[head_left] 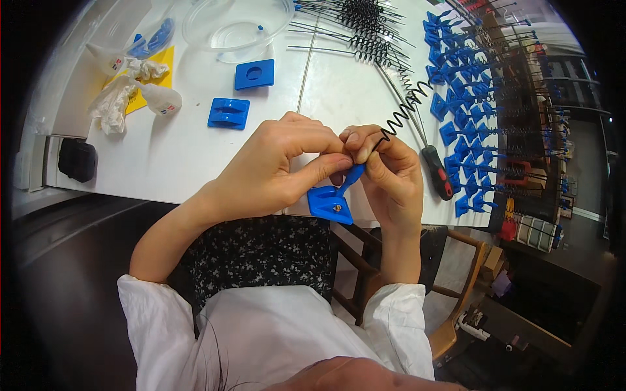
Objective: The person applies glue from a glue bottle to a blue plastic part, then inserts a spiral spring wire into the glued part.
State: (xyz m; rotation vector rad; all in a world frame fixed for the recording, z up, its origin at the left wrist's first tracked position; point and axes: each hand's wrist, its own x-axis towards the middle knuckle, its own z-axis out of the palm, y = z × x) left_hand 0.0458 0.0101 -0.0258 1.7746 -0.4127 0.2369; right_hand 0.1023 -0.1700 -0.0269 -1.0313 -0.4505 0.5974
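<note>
Both hands meet over the front edge of the white table. Between my fingers is a blue plastic base (329,204), with a square foot, a small brass-coloured screw and a narrow blue neck pointing up. A black coiled wire (399,120) rises from the neck toward the upper right. My right hand (394,166) is closed, thumb and fingers pinching the neck where the wire meets it. My left hand (287,159) is also closed, its thumb and fingertips pressed together at the same joint; what exactly they pinch is hidden.
Two blue plates (254,75) (228,113) lie left of centre. A screwdriver (437,173) rests on the right, beside rows of blue bases (466,130). Black coiled wires (365,29) are heaped at the back. White bottles (161,99), crumpled tissue (114,104) and a clear tub (236,32) stand left.
</note>
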